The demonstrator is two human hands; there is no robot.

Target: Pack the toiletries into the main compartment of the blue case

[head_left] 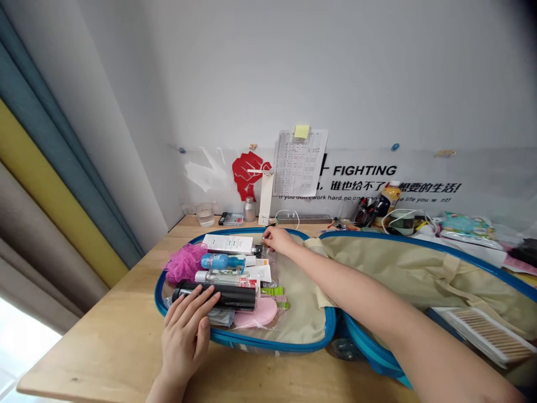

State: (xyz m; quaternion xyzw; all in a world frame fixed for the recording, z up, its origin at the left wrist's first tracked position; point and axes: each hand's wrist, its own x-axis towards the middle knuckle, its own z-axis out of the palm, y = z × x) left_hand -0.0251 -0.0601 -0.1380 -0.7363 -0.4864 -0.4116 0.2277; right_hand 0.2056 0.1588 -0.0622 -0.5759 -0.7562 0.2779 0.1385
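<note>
An open suitcase (302, 330) with a blue rim and beige lining lies on the table. My left hand (188, 324) rests with fingers spread on a black cylinder (235, 296) in its left half. At the far edge of that half, my right hand (277, 240) has its fingers pinched beside a small dark-capped bottle (257, 250); what they hold is too small to make out. Between my hands lie a white box (229, 244), a blue pump bottle (220, 261), a clear bottle (222, 277) and a pink pad (258, 313). A pink bath puff (184, 263) sits at the left.
The suitcase's right half holds a box with a striped top (489, 333). Along the wall stand a glass (205, 214), a silver jar (249, 210), a white lamp (266, 198), a power strip (304, 218) and a yellow bottle (388, 198). Curtains hang at left.
</note>
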